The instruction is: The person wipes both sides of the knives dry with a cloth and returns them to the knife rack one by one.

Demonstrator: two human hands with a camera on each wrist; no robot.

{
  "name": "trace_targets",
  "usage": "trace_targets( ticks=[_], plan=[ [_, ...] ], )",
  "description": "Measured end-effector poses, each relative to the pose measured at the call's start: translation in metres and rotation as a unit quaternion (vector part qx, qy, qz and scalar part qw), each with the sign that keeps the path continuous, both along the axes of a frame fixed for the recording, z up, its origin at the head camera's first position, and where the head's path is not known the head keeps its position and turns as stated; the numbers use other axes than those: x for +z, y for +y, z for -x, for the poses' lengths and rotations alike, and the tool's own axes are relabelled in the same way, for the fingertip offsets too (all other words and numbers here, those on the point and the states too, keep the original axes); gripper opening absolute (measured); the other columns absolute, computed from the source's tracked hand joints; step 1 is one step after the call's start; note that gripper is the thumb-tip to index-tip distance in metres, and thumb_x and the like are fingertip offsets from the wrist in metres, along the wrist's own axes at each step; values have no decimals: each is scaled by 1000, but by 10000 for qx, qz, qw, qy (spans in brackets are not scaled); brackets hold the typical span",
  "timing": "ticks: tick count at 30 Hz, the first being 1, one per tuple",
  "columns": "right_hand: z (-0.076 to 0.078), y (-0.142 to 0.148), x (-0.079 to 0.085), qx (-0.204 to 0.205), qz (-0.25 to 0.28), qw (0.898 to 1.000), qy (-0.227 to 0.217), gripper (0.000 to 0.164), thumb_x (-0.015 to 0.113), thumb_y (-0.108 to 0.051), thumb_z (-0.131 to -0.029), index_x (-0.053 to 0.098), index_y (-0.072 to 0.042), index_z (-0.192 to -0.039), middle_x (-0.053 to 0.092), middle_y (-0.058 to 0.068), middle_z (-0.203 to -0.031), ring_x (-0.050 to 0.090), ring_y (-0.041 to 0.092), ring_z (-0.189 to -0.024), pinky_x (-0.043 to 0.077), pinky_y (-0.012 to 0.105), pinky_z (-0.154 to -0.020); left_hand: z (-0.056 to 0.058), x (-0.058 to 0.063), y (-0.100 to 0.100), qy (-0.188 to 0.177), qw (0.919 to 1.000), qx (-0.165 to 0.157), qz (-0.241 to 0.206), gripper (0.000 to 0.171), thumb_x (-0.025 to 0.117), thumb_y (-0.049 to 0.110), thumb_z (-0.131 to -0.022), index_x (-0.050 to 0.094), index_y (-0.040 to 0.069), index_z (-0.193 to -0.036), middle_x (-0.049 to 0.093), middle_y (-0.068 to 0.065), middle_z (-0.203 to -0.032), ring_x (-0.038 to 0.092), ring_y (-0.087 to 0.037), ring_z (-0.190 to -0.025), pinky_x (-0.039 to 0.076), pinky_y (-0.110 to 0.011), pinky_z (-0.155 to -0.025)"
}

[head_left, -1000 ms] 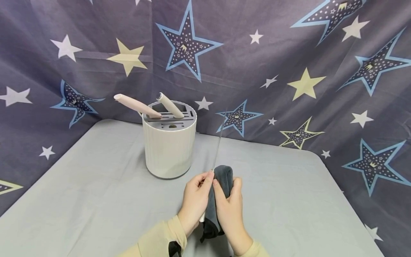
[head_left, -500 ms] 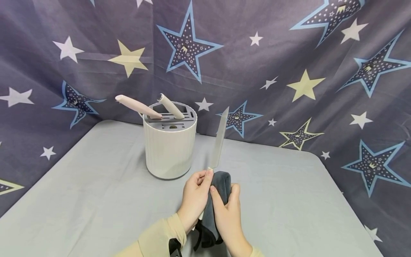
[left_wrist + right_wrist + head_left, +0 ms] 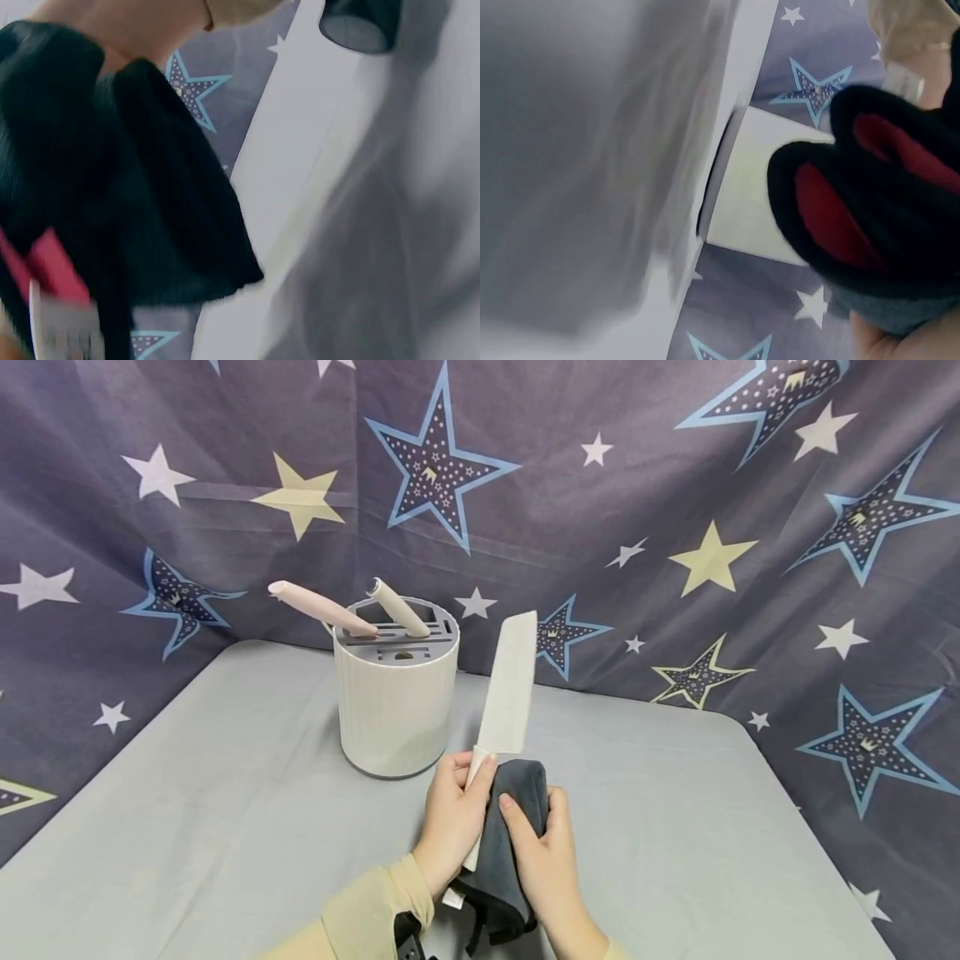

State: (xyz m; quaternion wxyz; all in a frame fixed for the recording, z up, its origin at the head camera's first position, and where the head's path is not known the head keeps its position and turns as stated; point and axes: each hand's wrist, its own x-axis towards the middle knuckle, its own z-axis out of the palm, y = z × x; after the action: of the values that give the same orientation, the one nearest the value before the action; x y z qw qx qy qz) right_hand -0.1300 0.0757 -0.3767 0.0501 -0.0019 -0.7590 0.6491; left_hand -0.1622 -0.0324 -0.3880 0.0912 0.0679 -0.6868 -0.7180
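Observation:
In the head view my left hand (image 3: pixel 452 818) grips the pale handle of a broad-bladed kitchen knife (image 3: pixel 510 685). The blade points up and away, its flat side facing the camera. My right hand (image 3: pixel 547 860) holds a folded dark grey cloth (image 3: pixel 504 843) with black edging close against the handle. Red lining (image 3: pixel 832 217) shows between the folds in the right wrist view. A white label (image 3: pixel 66 326) hangs from the cloth in the left wrist view, where the knife cannot be seen.
A ribbed white knife block (image 3: pixel 396 718) stands behind the hands on the grey-covered table (image 3: pixel 675 827). From its slotted top stick out a pink handle (image 3: pixel 318 607) and a cream handle (image 3: pixel 397 607). A star-patterned curtain (image 3: pixel 570 527) hangs behind the table.
The knife has rotated in my left hand, its blade going from edge-on to broadside. The cloth has turned and spread slightly in my right hand. The knife block has not moved.

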Motion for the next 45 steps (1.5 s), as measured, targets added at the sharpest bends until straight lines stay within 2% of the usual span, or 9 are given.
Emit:
trace_targets(
  ticks=[3, 6, 15, 22, 28, 31, 38, 45],
  plan=[
    [3, 7, 2, 57, 246, 9996, -103, 37, 63, -23, -97, 47, 2, -120, 62, 13, -95, 65, 14, -69, 56, 29, -60, 1, 1, -1, 91, 9998, -6, -201, 39, 61, 22, -99, 41, -2, -123, 59, -10, -83, 54, -10, -57, 49, -24, -52],
    [5, 14, 3, 138, 398, 9989, -205, 39, 63, -23, -98, 47, 3, -122, 63, 12, -95, 66, 14, -69, 57, 30, -60, 0, 2, -3, 158, 9990, -128, -404, 41, 61, 20, -99, 37, -2, -124, 55, -9, -82, 51, -10, -50, 47, -24, -45],
    [8, 27, 8, 311, 426, 9976, -447, 43, 61, -24, -99, 49, 5, -129, 63, 12, -100, 67, 13, -75, 57, 29, -65, -3, 10, -7, 326, 9986, -233, -342, 43, 60, 22, -99, 35, -1, -127, 54, -11, -87, 49, -11, -50, 47, -26, -42],
    [12, 43, 12, 242, 374, 9975, -557, 41, 54, -25, -102, 50, 5, -129, 61, 7, -96, 65, 12, -74, 56, 28, -66, -3, 15, -10, 401, 9988, -124, -238, 41, 61, 20, -99, 35, 1, -125, 56, -13, -91, 49, -11, -51, 45, -25, -41],
    [19, 66, 13, 220, 227, 9975, -626, 41, 51, -27, -104, 50, 5, -130, 61, 4, -94, 65, 13, -72, 56, 29, -66, -6, 21, -15, 504, 9986, -142, 90, 40, 62, 20, -98, 38, 1, -124, 59, -16, -95, 50, -12, -53, 46, -26, -42],
    [24, 78, 10, 225, -12, 9978, -616, 40, 48, -26, -105, 49, 5, -130, 62, 4, -95, 65, 13, -72, 56, 29, -67, -6, 24, -19, 635, 9973, -167, 340, 39, 63, 19, -98, 40, 1, -124, 62, -18, -96, 51, -14, -53, 46, -26, -42],
    [37, 100, -4, 197, -458, 9947, -900, 36, 46, -23, -106, 50, 5, -129, 63, 7, -99, 65, 13, -77, 55, 27, -70, -4, 32, -30, 812, 9920, -289, 917, 38, 62, 20, -98, 41, 1, -124, 64, -20, -105, 53, -14, -56, 47, -27, -45],
    [48, 116, -21, 292, -959, 9889, -1095, 41, 46, -24, -106, 48, 6, -133, 63, 18, -112, 63, 14, -84, 53, 27, -75, -3, 34, -40, 873, 9840, -269, 1533, 36, 63, 18, -97, 44, 2, -122, 66, -21, -110, 60, -18, -62, 51, -26, -57]
  ],
)
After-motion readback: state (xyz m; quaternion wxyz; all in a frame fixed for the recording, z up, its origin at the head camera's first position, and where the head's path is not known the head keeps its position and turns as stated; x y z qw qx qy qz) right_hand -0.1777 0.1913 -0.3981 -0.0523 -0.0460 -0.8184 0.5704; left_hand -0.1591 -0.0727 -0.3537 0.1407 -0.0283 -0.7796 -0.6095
